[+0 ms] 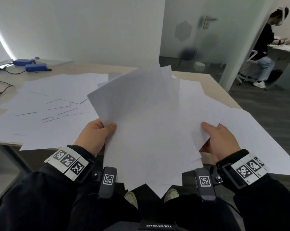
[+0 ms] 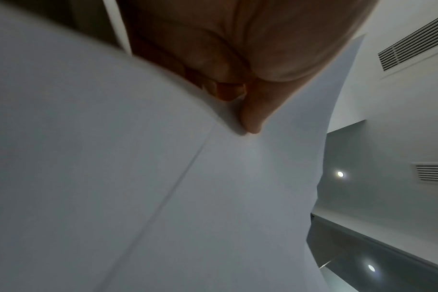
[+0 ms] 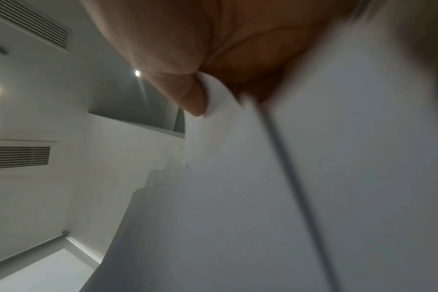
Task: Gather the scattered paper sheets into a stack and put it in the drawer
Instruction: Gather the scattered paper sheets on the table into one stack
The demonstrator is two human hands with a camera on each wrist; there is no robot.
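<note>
White paper sheets [image 1: 146, 130] are being held as a ragged, unsquared bundle, pinched between the left hand [image 1: 95, 136] and right hand [image 1: 220, 140], while many sheets [image 1: 46, 104] are still lying on the counter [image 1: 206, 79] beyond and beside the hands, and no drawer is being shown.

At the upper left of the head view, two blue boxes [image 1: 29, 64] lay on the wooden surface [image 1: 206, 80] beside black cables [image 1: 2, 88]. At the upper right, a seated person [image 1: 264, 47] worked beyond a glass door [image 1: 194, 30] with its metal handle [image 1: 208, 21].
</note>
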